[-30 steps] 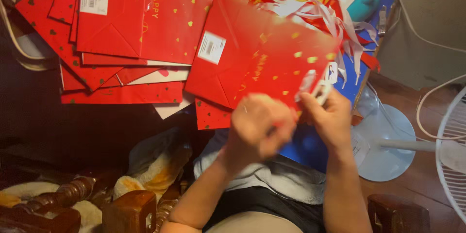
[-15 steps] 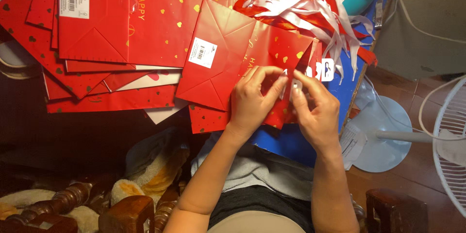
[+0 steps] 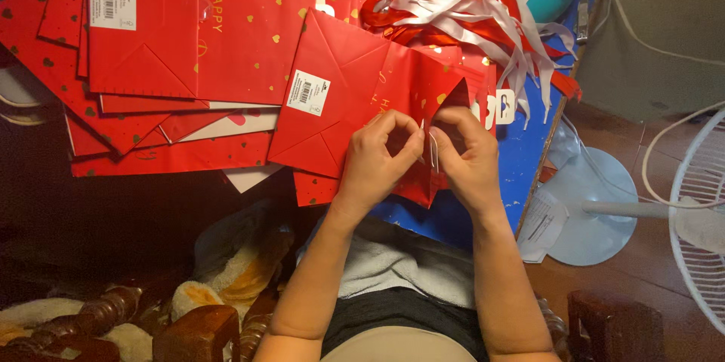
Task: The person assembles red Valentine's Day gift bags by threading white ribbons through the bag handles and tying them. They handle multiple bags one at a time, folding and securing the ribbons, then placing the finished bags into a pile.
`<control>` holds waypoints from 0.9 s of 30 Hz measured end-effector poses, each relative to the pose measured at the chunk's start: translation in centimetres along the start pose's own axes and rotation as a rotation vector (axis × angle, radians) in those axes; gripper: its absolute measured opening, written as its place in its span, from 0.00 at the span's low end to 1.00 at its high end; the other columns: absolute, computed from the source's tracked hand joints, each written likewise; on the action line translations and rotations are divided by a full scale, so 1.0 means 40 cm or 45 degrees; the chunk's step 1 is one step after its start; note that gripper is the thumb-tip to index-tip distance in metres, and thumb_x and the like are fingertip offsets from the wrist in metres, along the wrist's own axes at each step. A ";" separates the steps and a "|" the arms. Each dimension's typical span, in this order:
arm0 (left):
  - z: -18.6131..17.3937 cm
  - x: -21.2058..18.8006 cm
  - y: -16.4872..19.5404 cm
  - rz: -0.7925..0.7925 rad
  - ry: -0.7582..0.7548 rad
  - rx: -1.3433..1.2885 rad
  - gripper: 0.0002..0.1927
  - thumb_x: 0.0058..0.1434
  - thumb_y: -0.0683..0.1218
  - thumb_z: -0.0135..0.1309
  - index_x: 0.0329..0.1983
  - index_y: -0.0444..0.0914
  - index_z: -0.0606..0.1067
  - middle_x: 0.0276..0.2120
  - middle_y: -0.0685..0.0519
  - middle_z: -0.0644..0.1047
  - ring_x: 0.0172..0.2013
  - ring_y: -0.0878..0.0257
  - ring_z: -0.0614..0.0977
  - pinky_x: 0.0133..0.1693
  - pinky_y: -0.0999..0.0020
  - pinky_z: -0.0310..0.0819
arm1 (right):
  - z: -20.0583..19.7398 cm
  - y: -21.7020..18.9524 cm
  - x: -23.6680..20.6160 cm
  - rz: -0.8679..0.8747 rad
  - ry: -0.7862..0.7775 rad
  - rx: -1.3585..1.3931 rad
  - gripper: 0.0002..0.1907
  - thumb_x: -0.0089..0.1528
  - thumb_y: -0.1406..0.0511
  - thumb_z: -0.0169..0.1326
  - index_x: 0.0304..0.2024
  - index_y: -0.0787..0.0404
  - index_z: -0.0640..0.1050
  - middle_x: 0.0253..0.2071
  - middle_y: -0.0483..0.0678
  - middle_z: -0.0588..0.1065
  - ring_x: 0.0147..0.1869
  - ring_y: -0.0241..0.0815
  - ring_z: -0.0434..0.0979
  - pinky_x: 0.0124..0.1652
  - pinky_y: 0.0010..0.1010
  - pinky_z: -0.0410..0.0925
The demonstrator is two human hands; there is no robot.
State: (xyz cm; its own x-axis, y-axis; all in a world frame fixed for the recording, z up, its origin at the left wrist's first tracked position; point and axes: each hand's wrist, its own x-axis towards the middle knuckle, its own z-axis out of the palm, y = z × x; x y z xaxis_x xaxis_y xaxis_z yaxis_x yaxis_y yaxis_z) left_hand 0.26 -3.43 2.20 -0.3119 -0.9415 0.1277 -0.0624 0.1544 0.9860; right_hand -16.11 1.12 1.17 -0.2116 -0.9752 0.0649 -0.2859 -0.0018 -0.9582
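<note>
threading a white ribbon handle at the top edge of a flat red gift bag

the red gift bag (image 3: 355, 98) lies flat on the blue board (image 3: 521, 158), beside the stack of finished bags (image 3: 174, 37). left hand (image 3: 375, 162) pinches the bag's upper edge; right hand (image 3: 470, 158) pinches the white ribbon end (image 3: 433, 152) just beside it. as a judgement: brace the paper close to the hole, keep the ribbon tip stiff and straight, and feed without creasing the fold. spare ribbons (image 3: 483, 22) lie near.
</note>
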 end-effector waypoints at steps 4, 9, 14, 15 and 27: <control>-0.014 -0.006 0.013 -0.053 -0.048 -0.176 0.06 0.63 0.43 0.58 0.36 0.35 0.75 0.32 0.53 0.79 0.34 0.63 0.82 0.39 0.69 0.77 | 0.011 -0.014 0.012 -0.234 0.085 -0.284 0.05 0.67 0.72 0.56 0.41 0.66 0.72 0.36 0.44 0.71 0.37 0.29 0.72 0.38 0.24 0.67; -0.036 -0.018 0.038 0.186 -0.010 -0.102 0.05 0.64 0.41 0.58 0.35 0.36 0.74 0.34 0.53 0.77 0.41 0.62 0.77 0.49 0.67 0.72 | 0.035 -0.022 -0.012 -0.439 0.161 -0.069 0.06 0.69 0.73 0.53 0.41 0.64 0.68 0.35 0.44 0.66 0.34 0.30 0.64 0.34 0.24 0.60; -0.047 -0.018 0.050 0.264 0.035 -0.087 0.04 0.63 0.41 0.57 0.34 0.37 0.73 0.35 0.53 0.77 0.42 0.61 0.76 0.52 0.66 0.72 | 0.028 -0.014 -0.011 -0.395 0.113 -0.068 0.06 0.71 0.72 0.52 0.42 0.64 0.67 0.29 0.39 0.65 0.31 0.26 0.61 0.31 0.22 0.58; -0.047 -0.018 0.050 0.273 0.026 -0.106 0.04 0.63 0.41 0.57 0.34 0.36 0.73 0.35 0.53 0.77 0.43 0.61 0.76 0.52 0.66 0.72 | 0.026 -0.016 -0.013 -0.439 0.091 -0.074 0.05 0.72 0.72 0.51 0.43 0.64 0.67 0.31 0.39 0.67 0.32 0.26 0.63 0.32 0.21 0.60; -0.032 -0.026 -0.005 0.189 0.026 -0.264 0.03 0.66 0.40 0.53 0.37 0.36 0.73 0.44 0.50 0.79 0.56 0.55 0.80 0.62 0.60 0.73 | -0.065 -0.098 0.024 0.091 -0.527 -0.114 0.13 0.64 0.65 0.52 0.48 0.68 0.76 0.37 0.44 0.77 0.41 0.30 0.74 0.40 0.25 0.69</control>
State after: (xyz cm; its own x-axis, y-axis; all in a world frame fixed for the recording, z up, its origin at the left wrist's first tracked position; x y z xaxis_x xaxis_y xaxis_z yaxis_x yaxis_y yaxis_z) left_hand 1.81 -2.88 2.00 -0.2838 -0.9193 0.2728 0.1793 0.2286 0.9569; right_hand -17.62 0.78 5.69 0.1539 -0.9787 -0.1357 -0.3679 0.0708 -0.9272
